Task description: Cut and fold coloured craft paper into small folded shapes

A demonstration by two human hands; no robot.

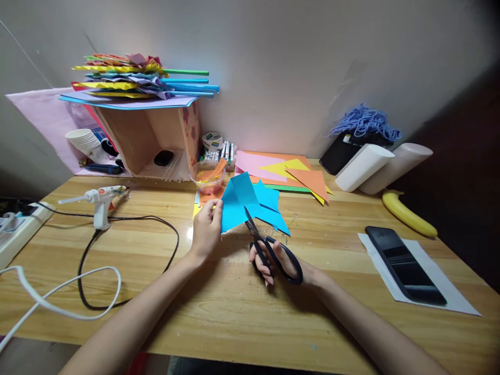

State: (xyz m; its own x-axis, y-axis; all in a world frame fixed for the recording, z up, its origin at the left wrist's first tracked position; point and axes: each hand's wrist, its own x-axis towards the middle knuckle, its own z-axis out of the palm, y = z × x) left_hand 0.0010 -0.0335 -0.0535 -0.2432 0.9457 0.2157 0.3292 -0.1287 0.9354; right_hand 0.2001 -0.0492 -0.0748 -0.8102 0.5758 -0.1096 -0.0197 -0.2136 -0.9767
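Note:
My left hand (pixel 207 229) pinches the left edge of a creased sheet of blue paper (pixel 239 200), held up over the middle of the table. In my right hand (pixel 269 260) is a pair of black-handled scissors (pixel 255 234), its blades pointing up and left at the lower right edge of the sheet. The blades look nearly together, and I cannot tell whether paper lies between them. Just behind and to the right, more blue paper pieces (pixel 273 211) rest on the table.
A glue gun (pixel 101 203) with a looping cable stands at left. Behind are a cardboard box (pixel 156 135) topped with folded paper, a clear bowl (pixel 207 179) of scraps, and coloured sheets (pixel 258 164). At right lie a banana (pixel 408 213) and a phone (pixel 404 265).

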